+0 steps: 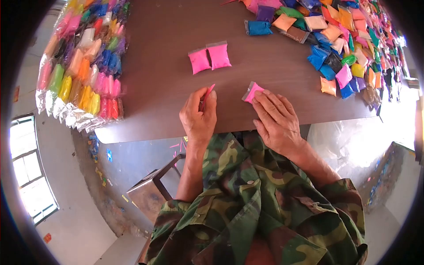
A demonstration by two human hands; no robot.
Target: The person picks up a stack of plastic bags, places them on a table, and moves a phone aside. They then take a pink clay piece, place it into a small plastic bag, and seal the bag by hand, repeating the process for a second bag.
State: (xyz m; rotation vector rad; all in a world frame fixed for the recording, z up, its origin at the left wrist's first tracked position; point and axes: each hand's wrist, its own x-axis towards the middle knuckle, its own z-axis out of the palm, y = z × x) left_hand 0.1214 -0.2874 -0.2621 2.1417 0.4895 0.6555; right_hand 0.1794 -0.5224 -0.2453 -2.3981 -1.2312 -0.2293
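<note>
A thin pink-red stick (209,94) is pinched between the thumb and fingers of my left hand (198,115), above the brown table near its front edge. To the right, my right hand (278,117) has its fingers stretched over a small clear packet of pink clay (251,93), covering its right end. The thumb stays apart from the fingers, and the packet's clear sealed edge shows on the left. Farther back, two more pink packets lie side by side, a left one (199,62) and a right one (219,57).
Bagged clay packets in many colours (81,66) are stacked at the table's left edge. A large loose pile of coloured packets (333,33) covers the back right. Below the brown table (154,79), a metal-framed stool (152,187) stands on the left.
</note>
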